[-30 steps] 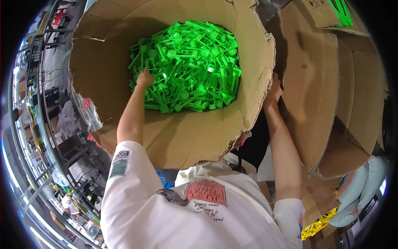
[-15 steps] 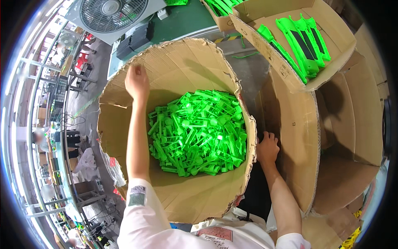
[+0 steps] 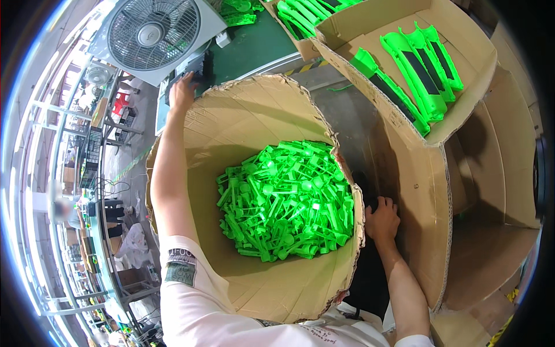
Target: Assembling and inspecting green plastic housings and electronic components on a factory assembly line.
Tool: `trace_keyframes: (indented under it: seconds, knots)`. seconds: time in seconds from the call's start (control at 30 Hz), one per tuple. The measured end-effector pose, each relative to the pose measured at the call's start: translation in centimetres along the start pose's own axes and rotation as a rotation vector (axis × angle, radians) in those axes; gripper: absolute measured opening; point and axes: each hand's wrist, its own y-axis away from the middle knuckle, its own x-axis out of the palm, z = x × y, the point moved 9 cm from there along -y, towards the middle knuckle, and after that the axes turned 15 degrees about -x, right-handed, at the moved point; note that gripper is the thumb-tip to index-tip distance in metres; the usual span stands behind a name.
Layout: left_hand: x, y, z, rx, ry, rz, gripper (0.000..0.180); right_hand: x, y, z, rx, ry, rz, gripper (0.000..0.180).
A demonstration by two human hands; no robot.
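Head view: left hand (image 3: 182, 91) grips the far rim of the carton (image 3: 243, 124), fingers curled over the torn edge; right hand (image 3: 381, 220) clasps its near-right rim, fingers bent onto the outer wall. Carton holds a heap of green parts (image 3: 286, 199), beside a second box (image 3: 428, 156); fan (image 3: 153, 34) beyond.

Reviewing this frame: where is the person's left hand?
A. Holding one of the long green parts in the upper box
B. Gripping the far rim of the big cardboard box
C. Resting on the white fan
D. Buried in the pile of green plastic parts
B: the left hand clasps the torn far rim of the big cardboard box, above the green plastic parts, while the right hand is at the box's right side.
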Motion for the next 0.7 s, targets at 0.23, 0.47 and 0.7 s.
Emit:
trace_keyframes:
  seconds: [0.23,0.47,0.7]
  knots:
    - [0.7,-0.3,-0.8,0.032,-0.096,-0.019,0.039,0.1,-0.1,-0.5,0.009,0.018,-0.005,0.045]
    - [-0.3,0.1,-0.5,0.078,-0.007,-0.088,0.036,0.0,-0.1,0.1,0.012,0.009,0.004,0.047]
    - [0.4,0.0,-0.2,-0.012,0.12,-0.039,0.038,0.1,0.0,-0.4,0.013,0.006,-0.002,0.046]
